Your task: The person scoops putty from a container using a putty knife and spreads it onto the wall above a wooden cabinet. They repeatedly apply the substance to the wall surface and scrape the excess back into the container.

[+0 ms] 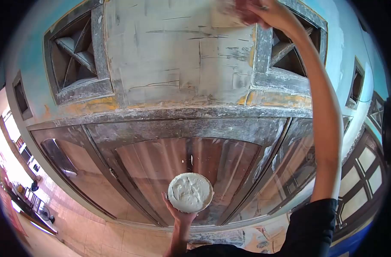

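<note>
My left hand (183, 216) supports a round bowl (212, 191) from below, with the fingers curled up its side. Thick white paste (189, 195) with an uneven, dented surface fills it. My right arm is stretched high, and my right hand (264, 13) grips a reddish flat tool (247, 13) at the top edge of the view. Motion blurs that tool, so its exact kind cannot be made out. It is at the grey patched wall (174, 55), which carries dark cracks and scrape marks.
Square wooden vents (77, 53) with crossed slats flank the patched wall. Below runs a worn wooden ledge (182, 113) above glazed wooden panels (161, 160). A tiled floor (92, 233) lies far below at left, with a fan (45, 213). Another slatted door (360, 182) stands at right.
</note>
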### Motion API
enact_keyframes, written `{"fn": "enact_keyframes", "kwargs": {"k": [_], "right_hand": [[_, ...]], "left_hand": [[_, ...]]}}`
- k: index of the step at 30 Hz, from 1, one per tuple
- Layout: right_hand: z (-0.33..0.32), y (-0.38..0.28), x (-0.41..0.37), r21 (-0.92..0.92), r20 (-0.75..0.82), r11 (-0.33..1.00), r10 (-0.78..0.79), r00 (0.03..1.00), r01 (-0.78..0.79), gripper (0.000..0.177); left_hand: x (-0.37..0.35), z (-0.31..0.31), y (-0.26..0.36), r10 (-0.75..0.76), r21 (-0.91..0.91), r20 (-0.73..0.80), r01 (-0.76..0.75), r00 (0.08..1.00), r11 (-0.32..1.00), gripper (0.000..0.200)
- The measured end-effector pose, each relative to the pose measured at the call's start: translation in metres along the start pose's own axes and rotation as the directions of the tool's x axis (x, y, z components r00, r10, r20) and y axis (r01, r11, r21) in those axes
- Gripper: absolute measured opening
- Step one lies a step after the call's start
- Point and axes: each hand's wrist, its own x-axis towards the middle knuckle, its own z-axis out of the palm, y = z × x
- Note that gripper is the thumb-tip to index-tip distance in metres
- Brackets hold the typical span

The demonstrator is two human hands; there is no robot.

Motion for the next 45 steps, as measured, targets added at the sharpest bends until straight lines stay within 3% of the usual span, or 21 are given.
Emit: {"fn": "enact_keyframes", "kwargs": {"k": [2,5,9,12,16,20,25,27,28,31,32,35,38,42,44,45], "right_hand": [[-0.027,0.041,-0.022,0.091,0.136,0.982,0.155,0.979,-0.168,0.034],[-0.045,0.028,-0.045,0.159,0.032,0.971,0.174,0.984,-0.177,0.033],[-0.028,-0.056,-0.014,0.296,0.043,0.947,0.121,0.992,-0.128,0.032],[-0.011,-0.091,0.009,0.17,0.065,0.979,0.105,0.992,-0.115,0.038],[-0.015,-0.062,0.004,-0.007,0.098,0.988,0.156,0.983,-0.156,0.04],[-0.045,0.005,-0.036,0.181,0.104,0.967,0.163,0.981,-0.179,0.033],[-0.048,-0.012,-0.03,0.098,0.074,0.973,0.201,0.977,-0.208,0.03],[-0.029,-0.024,-0.009,0.238,0.059,0.968,0.06,0.996,-0.072,0.032],[-0.027,-0.035,-0.007,0.109,0.055,0.986,0.119,0.991,-0.124,0.035],[-0.03,-0.014,-0.016,0.078,0.05,0.994,0.078,0.996,-0.082,0.036],[-0.032,0.007,-0.018,0.167,0.121,0.967,0.175,0.977,-0.193,0.034],[-0.054,0.046,-0.047,0.302,0.08,0.919,0.241,0.967,-0.254,0.03],[-0.058,0.024,-0.042,0.372,0.048,0.91,0.177,0.983,-0.182,0.03],[-0.034,-0.016,-0.019,0.298,0.054,0.945,0.124,0.991,-0.134,0.031],[-0.029,-0.012,-0.018,-0.09,0.016,0.991,0.103,0.995,-0.101,0.031],[-0.033,-0.009,-0.024,-0.089,0.014,0.991,0.102,0.995,-0.1,0.031]], "left_hand": [[0.002,-0.001,0.002,0.018,0.027,-0.013,-0.018,1.0,0.999,0.083],[0.007,0.002,-0.001,0.014,-0.019,0.005,-0.014,1.0,1.0,0.08],[0.008,0.006,-0.003,-0.017,0.013,-0.027,0.017,1.0,1.0,0.081],[0.012,0.01,-0.008,-0.046,-0.026,0.035,0.047,0.998,0.999,0.081],[0.01,0.018,-0.011,-0.03,0.044,0.058,0.027,0.998,0.999,0.081],[0.011,0.009,-0.007,-0.04,0.04,0.023,0.039,0.999,0.998,0.081],[0.011,0.01,-0.008,-0.036,0.048,0.0,0.036,0.999,0.998,0.081],[0.009,0.018,-0.009,-0.055,0.036,0.043,0.053,0.998,0.998,0.081],[0.009,0.021,-0.009,-0.07,0.024,0.087,0.068,0.994,0.997,0.081],[0.011,0.009,-0.009,-0.051,0.037,0.02,0.05,0.999,0.998,0.081],[0.013,0.006,-0.008,-0.05,0.037,0.018,0.05,0.999,0.998,0.081],[0.011,0.001,-0.005,-0.01,0.065,0.009,0.009,1.0,0.998,0.08],[0.01,0.005,-0.005,0.015,0.014,-0.046,-0.014,0.999,1.0,0.081],[0.014,-0.003,-0.008,-0.024,-0.003,0.004,0.024,1.0,1.0,0.079],[0.015,-0.009,-0.009,-0.03,0.026,0.014,0.03,0.999,0.999,0.078],[0.013,-0.004,-0.009,-0.029,0.028,0.009,0.029,1.0,0.999,0.079]]}}
